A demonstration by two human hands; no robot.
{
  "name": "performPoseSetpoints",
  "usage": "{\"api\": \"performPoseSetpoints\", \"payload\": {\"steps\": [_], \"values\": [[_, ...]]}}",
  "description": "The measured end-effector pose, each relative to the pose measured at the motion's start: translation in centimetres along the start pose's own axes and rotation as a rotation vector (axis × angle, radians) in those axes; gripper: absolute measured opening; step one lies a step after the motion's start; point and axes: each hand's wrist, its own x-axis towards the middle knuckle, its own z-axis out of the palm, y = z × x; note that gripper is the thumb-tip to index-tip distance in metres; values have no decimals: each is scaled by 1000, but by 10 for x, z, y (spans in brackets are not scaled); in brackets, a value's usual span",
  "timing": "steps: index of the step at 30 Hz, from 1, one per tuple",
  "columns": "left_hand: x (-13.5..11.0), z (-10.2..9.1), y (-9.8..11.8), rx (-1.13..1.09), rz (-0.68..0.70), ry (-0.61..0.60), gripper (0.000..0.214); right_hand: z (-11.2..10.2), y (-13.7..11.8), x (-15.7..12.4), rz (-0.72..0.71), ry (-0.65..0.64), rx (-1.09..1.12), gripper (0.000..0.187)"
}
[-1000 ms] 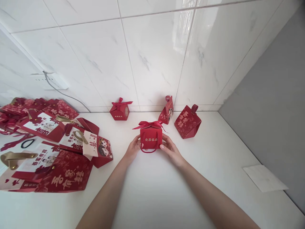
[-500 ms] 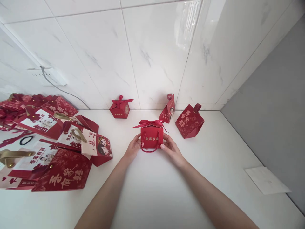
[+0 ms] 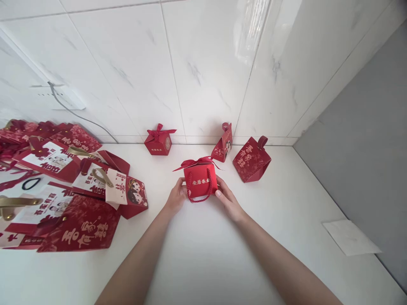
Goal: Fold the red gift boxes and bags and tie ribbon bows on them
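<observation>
A small red gift box point(image 3: 199, 185) with gold characters, a ribbon bow point(image 3: 197, 162) on top and a twisted rope handle point(image 3: 200, 200) hanging down its front is held between both hands at the middle of the table. My left hand point(image 3: 177, 196) grips its left side, with fingers partly hidden behind the box. On the right side, my right hand point(image 3: 229, 199) has its thumb at the front lower corner and the other fingers along the side. The box tilts slightly, its left end a little higher.
Along the tiled wall stand a red bow-tied box point(image 3: 158, 143), a narrow red box with a loop point(image 3: 222, 144) and a larger red box point(image 3: 252, 160). Several red gift boxes point(image 3: 85, 224) pile up at left. A white paper point(image 3: 349, 237) lies at right on the white table point(image 3: 190, 262).
Both hands have tilted and turned the gift box slightly, raising its left end. Its rope handle hangs a little differently. The whole view has shifted a bit.
</observation>
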Motion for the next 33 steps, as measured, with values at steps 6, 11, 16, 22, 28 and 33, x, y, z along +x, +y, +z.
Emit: {"api": "performPoseSetpoints", "payload": {"steps": [6, 11, 16, 22, 28, 33], "values": [[0, -1, 0, 32, 32, -31, 73, 3, -4, 0, -10, -14, -34, 59], [-1, -1, -1, 62, 40, -68, 71, 2, 4, 1, -6, 22, -26, 59], [0, -4, -5, 61, 49, -119, 66, 2, 8, 1, 16, 36, -17, 60], [0, -3, -4, 85, 68, -117, 62, 2, 11, 2, 18, 50, -40, 63], [-1, -2, -3, 80, 72, -117, 61, 2, 13, 2, 26, 51, -6, 63], [0, -2, -4, 64, 69, -113, 62, 1, 13, 2, 37, 56, -11, 64]]}}
